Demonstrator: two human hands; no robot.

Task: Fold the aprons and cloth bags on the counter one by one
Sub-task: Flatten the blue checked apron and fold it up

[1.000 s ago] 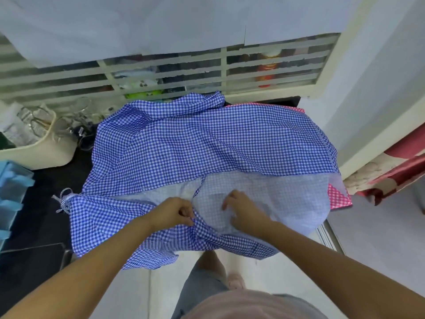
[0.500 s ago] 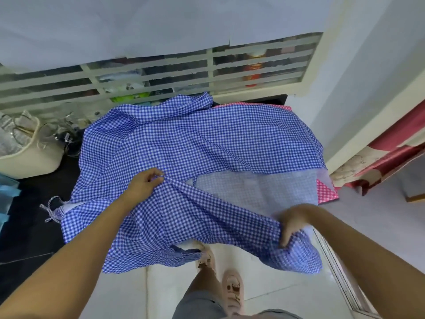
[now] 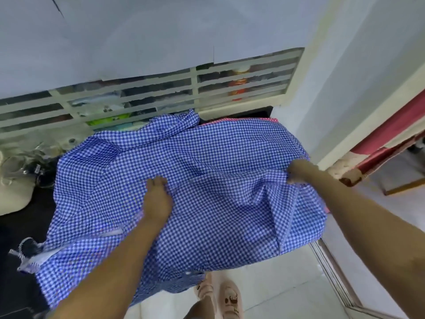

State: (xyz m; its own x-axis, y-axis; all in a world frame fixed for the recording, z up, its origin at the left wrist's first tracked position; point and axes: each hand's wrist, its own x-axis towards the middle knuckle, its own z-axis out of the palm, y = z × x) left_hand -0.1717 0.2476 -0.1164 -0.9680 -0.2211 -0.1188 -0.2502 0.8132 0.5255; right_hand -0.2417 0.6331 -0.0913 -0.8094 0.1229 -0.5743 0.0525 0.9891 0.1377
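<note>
A blue-and-white gingham apron [image 3: 207, 157] lies spread over the dark counter [image 3: 20, 222], its near edge hanging off the front. My left hand [image 3: 158, 199] rests flat on the cloth near its middle, fingers pointing away. My right hand [image 3: 299, 172] pinches a fold of the apron at its right edge and holds it raised above the counter. A striped tie [image 3: 23, 252] trails from the apron's lower left corner. Under the blue apron, a red gingham cloth [image 3: 271, 120] peeks out at the far right.
A cream bag [image 3: 11, 194] and tangled clear items [image 3: 30, 162] sit at the counter's left. A white slatted window grille [image 3: 138, 97] runs behind the counter. A white wall [image 3: 345, 88] stands close on the right. My feet [image 3: 218, 298] are on the tiled floor below.
My right hand carried the near flap up and across to the right edge, covering the pale underside. My left hand went from pinching the cloth to lying flat on it.
</note>
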